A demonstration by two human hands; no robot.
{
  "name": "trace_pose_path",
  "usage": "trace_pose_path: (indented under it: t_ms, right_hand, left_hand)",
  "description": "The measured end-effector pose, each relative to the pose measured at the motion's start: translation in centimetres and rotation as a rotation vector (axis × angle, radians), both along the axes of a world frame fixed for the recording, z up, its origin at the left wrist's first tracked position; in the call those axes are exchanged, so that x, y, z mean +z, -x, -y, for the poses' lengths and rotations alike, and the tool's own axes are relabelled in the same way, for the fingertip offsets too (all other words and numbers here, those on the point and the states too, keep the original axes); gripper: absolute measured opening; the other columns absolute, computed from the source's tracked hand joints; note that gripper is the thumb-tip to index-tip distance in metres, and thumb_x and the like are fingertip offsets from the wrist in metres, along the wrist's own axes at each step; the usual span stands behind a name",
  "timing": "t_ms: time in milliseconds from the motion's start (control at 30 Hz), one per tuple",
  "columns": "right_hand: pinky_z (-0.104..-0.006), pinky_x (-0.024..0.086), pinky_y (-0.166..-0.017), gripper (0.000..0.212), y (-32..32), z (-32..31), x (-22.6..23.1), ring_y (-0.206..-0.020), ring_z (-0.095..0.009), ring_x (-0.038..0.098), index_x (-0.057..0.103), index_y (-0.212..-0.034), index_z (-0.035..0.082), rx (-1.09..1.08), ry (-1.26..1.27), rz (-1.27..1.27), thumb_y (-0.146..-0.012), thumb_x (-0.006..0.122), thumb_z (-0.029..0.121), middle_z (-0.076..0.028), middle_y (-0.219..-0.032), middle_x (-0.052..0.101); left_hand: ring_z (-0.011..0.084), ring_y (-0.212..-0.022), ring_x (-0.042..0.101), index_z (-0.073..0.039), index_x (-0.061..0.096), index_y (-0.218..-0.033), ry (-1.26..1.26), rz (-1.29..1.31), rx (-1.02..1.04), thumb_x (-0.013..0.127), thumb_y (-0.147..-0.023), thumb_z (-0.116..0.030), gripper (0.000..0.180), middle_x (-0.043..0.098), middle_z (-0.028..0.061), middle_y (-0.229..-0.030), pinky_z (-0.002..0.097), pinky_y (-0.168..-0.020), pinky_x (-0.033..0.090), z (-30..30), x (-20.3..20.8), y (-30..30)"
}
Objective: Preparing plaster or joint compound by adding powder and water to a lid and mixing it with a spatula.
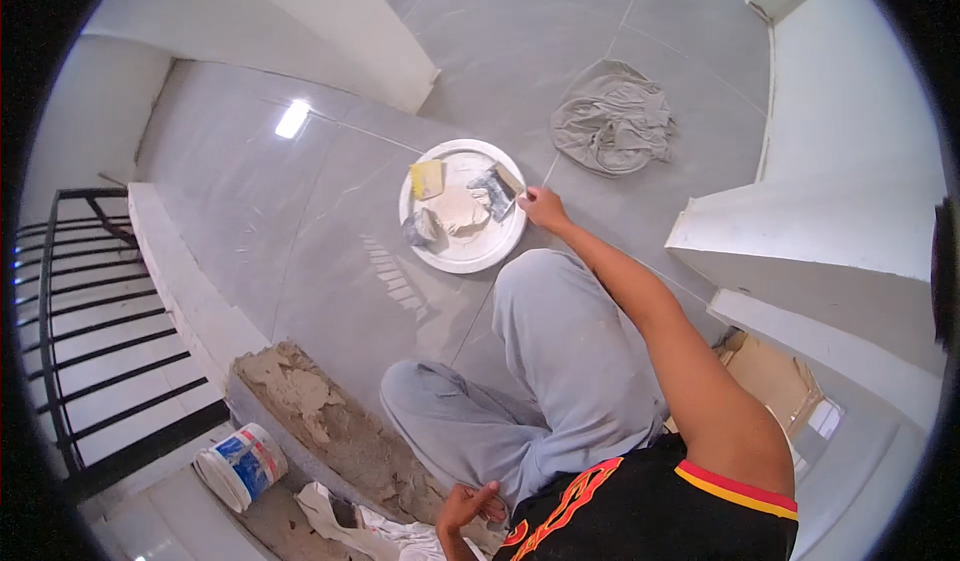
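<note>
A round white tray (462, 262) lies on the floor in front of my knees. My right hand (543, 208) is at its right rim, fingers pinched; what they hold is too small to tell. Just beside the fingertips, inside the tray, is a flat dark-and-tan piece (492, 197) like a scraper. A yellow rectangular piece (427, 179) sits at the upper left of the tray, a grey crumpled piece (420, 227) at the lower left, and whitish paste or powder (462, 219) between them. My left hand (470, 507) rests low by my leg, fingers loosely stretched, with nothing visible in it.
A crumpled grey cloth (615, 121) lies beyond the tray to the right. At left are a black metal railing (110, 361), a rough broken ledge (310, 401) and a tilted white bucket (240, 466). White cloth (350, 521) lies near my left hand; cardboard (765, 376) stands at right.
</note>
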State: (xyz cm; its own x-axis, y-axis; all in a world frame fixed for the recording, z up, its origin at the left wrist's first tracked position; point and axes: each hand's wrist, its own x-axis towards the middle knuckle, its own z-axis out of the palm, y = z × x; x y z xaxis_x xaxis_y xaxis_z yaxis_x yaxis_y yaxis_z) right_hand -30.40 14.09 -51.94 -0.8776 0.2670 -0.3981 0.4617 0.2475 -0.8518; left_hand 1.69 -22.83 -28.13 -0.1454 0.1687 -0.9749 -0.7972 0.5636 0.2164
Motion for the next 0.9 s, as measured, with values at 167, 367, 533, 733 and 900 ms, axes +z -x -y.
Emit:
trace_pose_path:
  t_ms: [167, 367, 533, 733, 900]
  right_hand:
    - [-0.0471, 0.045, -0.081, 0.037, -0.8, -11.5, -0.6, -0.107, -0.04, 0.047, 0.053, -0.11, 0.003, -0.189, -1.075, -0.144, -0.075, 0.054, 0.014, -0.027, -0.121, 0.043]
    - [-0.046, 0.043, -0.082, 0.026, -3.0, -22.3, -0.5, -0.094, -0.039, 0.054, 0.054, -0.101, 0.002, -0.297, -0.804, 0.182, -0.081, 0.049, 0.018, -0.022, -0.1, 0.057]
    - [-0.0437, 0.042, -0.072, 0.022, 3.1, -27.6, 14.3, -0.082, -0.036, 0.055, 0.054, -0.085, 0.001, -0.846, -0.871, -0.489, -0.083, 0.049, 0.023, -0.017, -0.085, 0.059]
    - [-0.0429, 0.044, -0.074, 0.016, 1.0, -24.6, 31.6, -0.079, -0.032, 0.06, 0.057, -0.091, 0.006, -0.697, -1.569, -1.121, -0.078, 0.052, 0.012, -0.015, -0.078, 0.062]
    - [-0.0475, 0.043, -0.08, 0.026, 4.3, -30.5, 29.4, -0.092, -0.038, 0.056, 0.055, -0.097, 0.005, -0.601, -1.06, -0.377, -0.078, 0.051, 0.022, -0.018, -0.098, 0.059]
  left_hand:
    - [0.0184, -0.055, 0.064, 0.009, 0.065, -0.07, 0.039, -0.043, -0.078, 0.054, -0.085, -0.042, 0.053, 0.065, 0.0136, -0.065, 0.0254, -0.05, 0.049, -2.9, 1.4, 1.0]
    - [0.0208, -0.054, 0.064, 0.01, 0.064, -0.069, 0.015, -0.057, 0.081, 0.053, -0.087, -0.039, 0.053, 0.064, 0.0157, -0.063, 0.0264, -0.048, 0.048, -0.4, -0.3, -1.2]
    - [0.0208, -0.05, 0.063, 0.009, 0.063, -0.065, 0.095, -0.189, 0.048, 0.052, -0.087, -0.039, 0.053, 0.063, 0.0161, -0.06, 0.0259, -0.044, 0.047, -1.1, 0.9, 0.3]
    - [0.0188, -0.042, 0.059, 0.003, 0.06, -0.057, -0.074, -0.266, 0.151, 0.051, -0.087, -0.042, 0.055, 0.061, 0.0147, -0.054, 0.0248, -0.039, 0.044, -0.5, -2.2, 3.0]
    - [0.0158, -0.032, 0.05, -0.001, 0.056, -0.054, -0.037, -0.505, 0.288, 0.052, -0.087, -0.041, 0.052, 0.055, 0.0109, -0.046, 0.0251, -0.033, 0.038, -0.1, -4.1, 5.9]
